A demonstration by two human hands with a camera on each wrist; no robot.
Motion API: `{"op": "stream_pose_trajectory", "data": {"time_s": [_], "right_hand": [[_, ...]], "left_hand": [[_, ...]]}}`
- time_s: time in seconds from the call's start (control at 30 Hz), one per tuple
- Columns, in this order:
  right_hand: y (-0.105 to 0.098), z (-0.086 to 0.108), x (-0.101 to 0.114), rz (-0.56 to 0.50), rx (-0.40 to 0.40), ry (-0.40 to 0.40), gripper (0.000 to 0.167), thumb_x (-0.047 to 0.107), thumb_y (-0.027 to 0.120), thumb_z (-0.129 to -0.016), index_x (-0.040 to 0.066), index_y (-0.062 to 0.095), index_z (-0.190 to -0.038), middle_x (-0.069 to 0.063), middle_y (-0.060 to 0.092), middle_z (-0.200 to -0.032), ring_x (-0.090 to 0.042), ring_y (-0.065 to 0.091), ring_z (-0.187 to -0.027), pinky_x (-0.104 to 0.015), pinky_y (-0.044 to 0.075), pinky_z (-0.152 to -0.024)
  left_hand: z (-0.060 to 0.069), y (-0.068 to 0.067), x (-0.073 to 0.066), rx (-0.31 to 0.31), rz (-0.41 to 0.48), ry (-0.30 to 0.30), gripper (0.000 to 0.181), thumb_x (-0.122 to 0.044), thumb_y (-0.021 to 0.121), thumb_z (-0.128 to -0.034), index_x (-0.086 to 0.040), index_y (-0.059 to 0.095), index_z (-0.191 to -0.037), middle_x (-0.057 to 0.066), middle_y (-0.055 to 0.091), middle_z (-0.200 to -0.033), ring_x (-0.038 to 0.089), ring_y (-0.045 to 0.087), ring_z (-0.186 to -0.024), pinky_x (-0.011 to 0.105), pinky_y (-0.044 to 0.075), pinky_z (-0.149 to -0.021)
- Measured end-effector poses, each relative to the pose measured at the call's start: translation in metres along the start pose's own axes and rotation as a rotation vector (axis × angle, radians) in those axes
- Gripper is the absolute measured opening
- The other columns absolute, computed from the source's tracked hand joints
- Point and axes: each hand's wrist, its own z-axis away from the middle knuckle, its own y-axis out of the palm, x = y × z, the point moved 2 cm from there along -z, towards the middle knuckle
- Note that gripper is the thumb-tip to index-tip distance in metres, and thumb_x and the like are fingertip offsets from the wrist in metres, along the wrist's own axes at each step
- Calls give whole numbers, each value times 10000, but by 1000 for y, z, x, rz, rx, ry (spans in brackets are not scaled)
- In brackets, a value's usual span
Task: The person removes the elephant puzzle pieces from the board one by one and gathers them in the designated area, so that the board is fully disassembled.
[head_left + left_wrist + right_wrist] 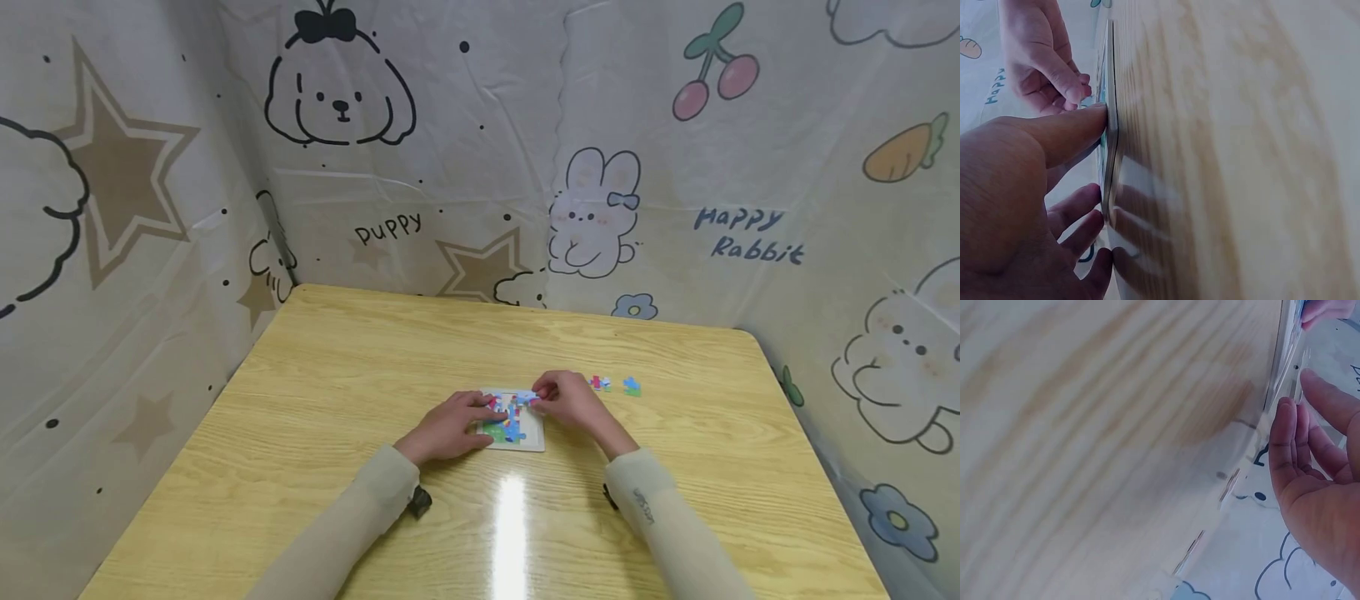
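Observation:
A small square jigsaw puzzle in a pale tray (pixel 534 440) lies on the table, partly filled with blue, green and pink pieces. My left hand (pixel 447 427) rests over its left side, fingers stretched across the pieces and thumb at the near edge. In the left wrist view that thumb (pixel 1079 128) touches the tray's rim. My right hand (pixel 572 403) is at the tray's upper right corner, pinching a puzzle piece (pixel 528 398) between thumb and fingertips. The right wrist view shows the piece only as a thin edge, so its picture is hidden there.
A pink and blue loose piece (pixel 600 383) and a blue and green piece (pixel 632 386) lie on the table beyond my right hand. The wooden table (pixel 360 358) meets a printed cloth (pixel 420 250) at the back and sides.

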Motion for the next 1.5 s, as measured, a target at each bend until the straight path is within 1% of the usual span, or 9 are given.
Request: {"op": "stream_pose_trajectory", "data": {"time_s": [0.27,0.5,0.7,0.93,1.2,1.37,1.5], "right_hand": [[-8,7,-13,-1,-14,-29,183,120,783,-930,31,741,-1085,-51,689,-961,-165,627,-881,-354,559,-837],[-17,12,-27,11,-26,-17,198,113,798,-914,22,739,-1080,-57,692,-961,-165,631,-880,-332,562,-824],[-21,16,-35,9,-20,9,197,116,804,-909,25,740,-1071,-57,696,-963,-167,625,-881,-331,553,-826],[-28,22,-42,26,-31,-14,174,107,810,-902,11,735,-1026,-66,688,-932,-176,611,-858,-340,540,-812],[-33,28,-50,35,-22,6,184,107,815,-896,11,738,-1033,-61,697,-930,-172,619,-855,-347,537,-819],[-34,28,-56,28,-20,15,187,115,820,-895,18,743,-1035,-56,699,-926,-166,620,-850,-323,530,-807],[-33,28,-58,33,-17,7,187,116,818,-898,12,743,-1034,-62,699,-917,-162,619,-836,-293,520,-780]], "left_hand": [[1,0,0,-3,-21,6,457,-399,654,-1019,-345,598,-1469,28,429,-1630,302,324,-1544,541,329,-1226],[1,1,4,-10,-34,24,457,-394,663,-1014,-331,607,-1463,42,433,-1626,308,331,-1541,542,334,-1222],[4,-2,6,-7,-30,27,461,-381,667,-1011,-330,605,-1465,37,444,-1619,309,345,-1532,546,338,-1217],[7,-5,9,13,-31,38,467,-400,665,-1010,-349,596,-1469,34,441,-1620,301,349,-1530,546,345,-1215],[7,-5,12,11,-27,60,487,-413,686,-993,-322,606,-1465,24,444,-1621,308,343,-1534,550,354,-1208],[7,-7,11,13,-19,54,492,-406,692,-991,-310,607,-1466,24,448,-1620,310,342,-1534,551,347,-1213],[7,-7,10,14,-10,57,490,-393,694,-992,-303,608,-1466,27,451,-1619,316,340,-1535,556,343,-1214]]}}
